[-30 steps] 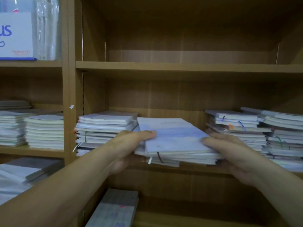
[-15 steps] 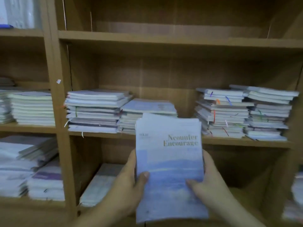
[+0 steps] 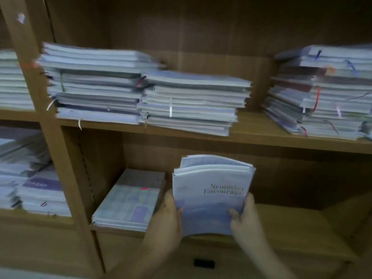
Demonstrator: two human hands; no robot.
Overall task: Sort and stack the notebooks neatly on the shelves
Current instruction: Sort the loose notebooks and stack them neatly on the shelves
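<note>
Bowed, soft-covered notebooks (image 3: 211, 196) upright between left hand (image 3: 169, 217) and right hand (image 3: 248, 217), fingers (image 3: 235, 216) curled round their edges

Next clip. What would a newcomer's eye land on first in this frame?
First, the bundle of notebooks held upright at the lower shelf, pale blue cover facing the camera, gripped near its bottom corners by the left hand and right hand. Then the uneven stacks with ribbon markers on the shelf above, and a flat stack lying on the lower shelf just left of the bundle.
</note>
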